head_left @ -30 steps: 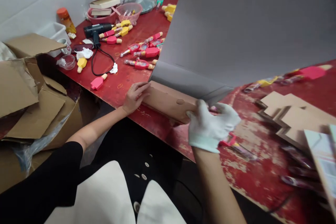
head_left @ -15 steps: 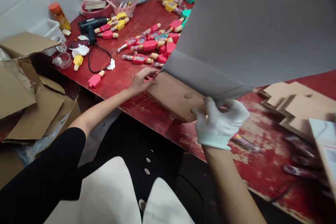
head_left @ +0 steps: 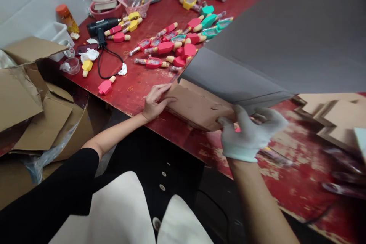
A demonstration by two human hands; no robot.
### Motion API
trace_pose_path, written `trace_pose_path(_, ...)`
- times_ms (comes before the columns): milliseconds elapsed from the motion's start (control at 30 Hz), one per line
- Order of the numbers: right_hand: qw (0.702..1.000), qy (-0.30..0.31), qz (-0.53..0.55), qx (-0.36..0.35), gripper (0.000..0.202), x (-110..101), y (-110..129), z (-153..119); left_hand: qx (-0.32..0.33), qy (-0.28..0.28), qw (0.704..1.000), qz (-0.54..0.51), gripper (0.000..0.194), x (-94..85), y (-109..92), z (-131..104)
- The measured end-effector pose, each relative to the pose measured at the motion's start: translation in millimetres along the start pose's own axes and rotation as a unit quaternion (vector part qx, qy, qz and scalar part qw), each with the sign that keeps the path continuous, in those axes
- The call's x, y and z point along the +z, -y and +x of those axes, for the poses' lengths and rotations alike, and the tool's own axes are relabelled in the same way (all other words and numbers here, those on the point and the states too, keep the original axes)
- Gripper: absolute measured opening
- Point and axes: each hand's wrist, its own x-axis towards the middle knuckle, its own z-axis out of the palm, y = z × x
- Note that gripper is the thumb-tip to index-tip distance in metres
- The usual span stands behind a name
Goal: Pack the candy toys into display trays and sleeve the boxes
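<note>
A cardboard display box (head_left: 197,103) stands at the table's near edge, with a brown front panel that has a round cut-out. Its tall grey back panel (head_left: 274,42) rises and leans away behind. My bare left hand (head_left: 156,101) holds the left end, thumb on the front panel and fingers round the corner. At the right end, my right hand (head_left: 250,131) in a pale work glove pinches the corner between thumb and fingers. The inside of the box is mostly hidden. A clear tube-shaped item (head_left: 276,156) lies beside my right wrist.
Pink toy-like pieces with clear tubes (head_left: 164,48) lie beyond the box, near green ones (head_left: 210,21). A heat gun (head_left: 100,30) with a looped cord lies left. Flat cardboard pieces (head_left: 340,116) are stacked right. Open cartons (head_left: 42,118) stand left of the red table (head_left: 114,97).
My left hand has closed onto the box's left end, where its fingers were looser before. The grey panel has shifted right in view, uncovering more green pieces. The front panel now tilts slightly differently.
</note>
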Motion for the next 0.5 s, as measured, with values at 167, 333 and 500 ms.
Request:
trace_pose_path(167, 0.996, -0.056, 0.032, -0.053, 0.051, 4, -3, 3, 0.073, 0.016, 0.997, 0.012, 0.045, -9.8, -6, 18)
trace_pose_path(333, 0.994, -0.024, 0.094, -0.055, 0.046, 3, 9, 16, -0.039, 0.042, 0.998, 0.028, 0.045, -22.3, 8, 18)
trace_pose_path(500, 0.967, -0.037, 0.203, 0.15, 0.093, 28, 1, 42, -0.085, 0.046, 0.995, 0.016, 0.049, -21.4, 10, 3)
